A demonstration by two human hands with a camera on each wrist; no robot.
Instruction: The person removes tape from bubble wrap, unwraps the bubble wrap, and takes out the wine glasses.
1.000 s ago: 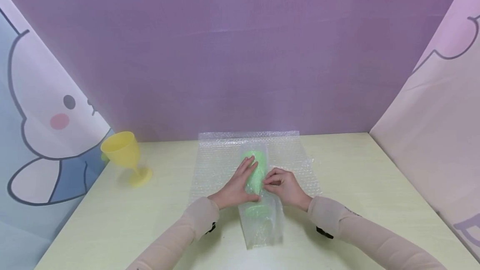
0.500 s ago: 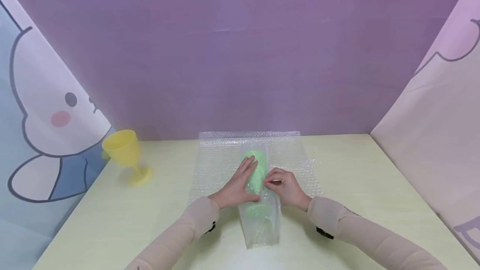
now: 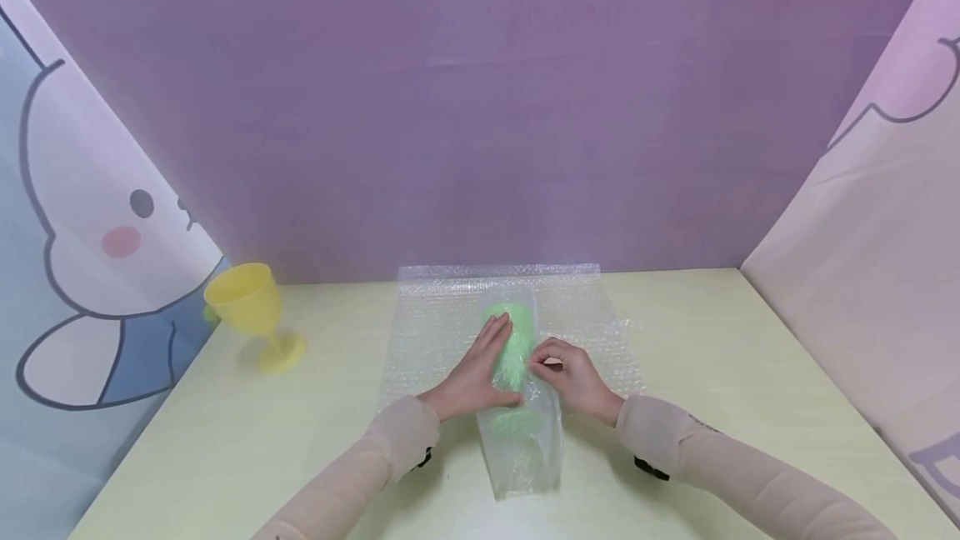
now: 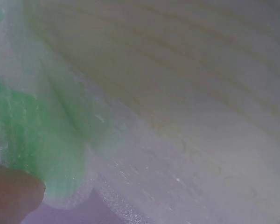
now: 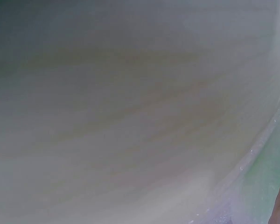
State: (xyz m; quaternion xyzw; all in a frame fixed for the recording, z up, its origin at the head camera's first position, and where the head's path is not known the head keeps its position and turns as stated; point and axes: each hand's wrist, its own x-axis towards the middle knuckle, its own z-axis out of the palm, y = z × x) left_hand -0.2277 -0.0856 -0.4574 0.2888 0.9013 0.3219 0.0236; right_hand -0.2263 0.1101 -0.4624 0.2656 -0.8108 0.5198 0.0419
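The green, rounded object point(image 3: 519, 348) lies between my two hands on the pale yellow-green tabletop point(image 3: 337, 432), covered by clear plastic bubble wrap point(image 3: 435, 315) that spreads out flat beyond it toward the purple wall point(image 3: 480, 107). My left hand point(image 3: 471, 375) rests over the left side of the covered object, its fingers extended together near the far end and its thumb set apart, reaching across toward the near end; it presses on the bundle without clenching. My right hand point(image 3: 573, 376) is just beside the object's right side, thumb and bent fingertips pinching the wrap there. Between my wrists, a narrower length of the wrap runs toward me, with a paler green round part showing through it. The left wrist view shows my fingertip against the wrapped green surface. Well to the left, a yellow plastic goblet point(image 3: 246, 302) stands on the tabletop.
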